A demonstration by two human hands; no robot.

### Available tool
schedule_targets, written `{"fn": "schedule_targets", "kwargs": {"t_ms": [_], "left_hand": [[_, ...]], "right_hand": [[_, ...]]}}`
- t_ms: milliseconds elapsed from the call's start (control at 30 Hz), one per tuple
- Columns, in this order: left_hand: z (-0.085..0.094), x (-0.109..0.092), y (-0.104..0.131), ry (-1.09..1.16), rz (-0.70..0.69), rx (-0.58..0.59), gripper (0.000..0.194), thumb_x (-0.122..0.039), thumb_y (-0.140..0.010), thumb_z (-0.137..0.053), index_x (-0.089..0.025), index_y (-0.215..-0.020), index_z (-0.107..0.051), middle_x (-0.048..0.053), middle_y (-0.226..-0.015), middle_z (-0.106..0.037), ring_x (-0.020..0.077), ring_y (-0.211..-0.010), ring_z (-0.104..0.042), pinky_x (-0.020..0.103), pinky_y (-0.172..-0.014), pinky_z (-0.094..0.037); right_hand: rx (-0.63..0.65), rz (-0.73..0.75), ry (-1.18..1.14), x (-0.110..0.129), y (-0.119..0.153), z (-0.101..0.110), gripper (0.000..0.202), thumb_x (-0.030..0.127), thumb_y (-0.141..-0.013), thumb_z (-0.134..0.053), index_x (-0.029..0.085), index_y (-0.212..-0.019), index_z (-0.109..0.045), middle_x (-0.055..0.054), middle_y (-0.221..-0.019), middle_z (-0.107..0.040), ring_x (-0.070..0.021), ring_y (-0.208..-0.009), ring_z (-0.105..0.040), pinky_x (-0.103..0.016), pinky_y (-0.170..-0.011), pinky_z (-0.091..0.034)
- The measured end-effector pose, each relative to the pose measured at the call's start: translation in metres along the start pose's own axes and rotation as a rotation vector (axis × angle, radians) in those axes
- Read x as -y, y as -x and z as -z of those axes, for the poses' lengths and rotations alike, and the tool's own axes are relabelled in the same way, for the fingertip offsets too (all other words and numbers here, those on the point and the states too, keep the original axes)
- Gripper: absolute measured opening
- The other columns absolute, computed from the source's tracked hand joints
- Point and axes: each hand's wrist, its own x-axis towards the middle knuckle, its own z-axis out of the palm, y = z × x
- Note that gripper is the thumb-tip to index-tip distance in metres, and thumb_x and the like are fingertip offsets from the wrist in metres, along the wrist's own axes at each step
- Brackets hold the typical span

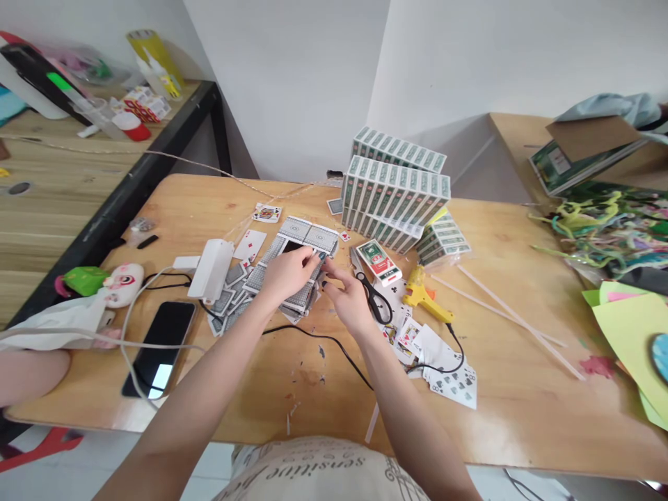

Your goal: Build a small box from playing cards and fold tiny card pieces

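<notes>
A hard squeeze or sideways nudge could skew the layered card piece, since the left hand has its grip nearly closed at its right edge, the right hand loosely curled beside it; whether either holds anything I cannot tell. The piece lies on the table, left of the scissors; it looks boxy, faced with grey patterned backs.

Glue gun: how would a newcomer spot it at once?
On the table, find the stacked card boxes. In front of them, right of one single card box, lies the glue gun; its yellow body sets it apart from the black-handled scissors.
</notes>
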Motion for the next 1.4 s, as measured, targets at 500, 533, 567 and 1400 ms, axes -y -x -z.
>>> {"fn": "schedule_targets", "kwargs": {"t_ms": [500, 533, 567, 1400], "left_hand": [[0.006, 0.005, -0.013, 0.201, -0.027, 0.086, 0.032, -0.042, -0.079, -0.043, -0.018, -0.058, -0.043, -0.003, -0.053, -0.045, 0.011, -0.052, -0.039, 0.025, -0.049, -0.02], [0.007, 0.006, -0.014, 0.21, -0.028, 0.098, 0.032, -0.043, -0.079, -0.044, -0.018, -0.057, -0.043, -0.003, -0.052, -0.043, 0.0108, -0.051, -0.038, 0.025, -0.049, -0.02], [0.007, 0.007, -0.016, 0.218, -0.027, 0.111, 0.033, -0.043, -0.078, -0.045, -0.018, -0.056, -0.043, -0.004, -0.05, -0.041, 0.0105, -0.05, -0.036, 0.025, -0.049, -0.019], [0.01, 0.004, -0.027, 0.21, 0.06, 0.162, 0.047, -0.054, -0.077, -0.042, -0.018, -0.047, -0.039, -0.003, -0.043, -0.031, 0.0105, -0.045, -0.028, 0.027, -0.046, -0.017]], "right_hand": [[0.058, -0.011, -0.239, -0.014, 0.0, 0.004, 0.052, 0.015, -0.069, -0.054, 0.025, -0.12, -0.058, -0.001, -0.121, -0.059, -0.0201, -0.114, -0.05, -0.042, -0.101, -0.036], [0.057, -0.014, -0.241, -0.014, 0.0, 0.004, 0.052, 0.015, -0.069, -0.054, 0.025, -0.12, -0.058, -0.001, -0.121, -0.059, -0.0202, -0.114, -0.049, -0.042, -0.101, -0.036], [0.056, -0.017, -0.244, -0.014, 0.0, 0.004, 0.052, 0.015, -0.069, -0.054, 0.025, -0.119, -0.058, -0.001, -0.121, -0.059, -0.0203, -0.114, -0.049, -0.042, -0.101, -0.036], [0.046, -0.056, -0.264, -0.005, 0.0, 0.001, 0.054, 0.015, -0.066, -0.054, 0.024, -0.119, -0.058, -0.001, -0.123, -0.059, -0.0199, -0.114, -0.05, -0.041, -0.101, -0.036]]}}
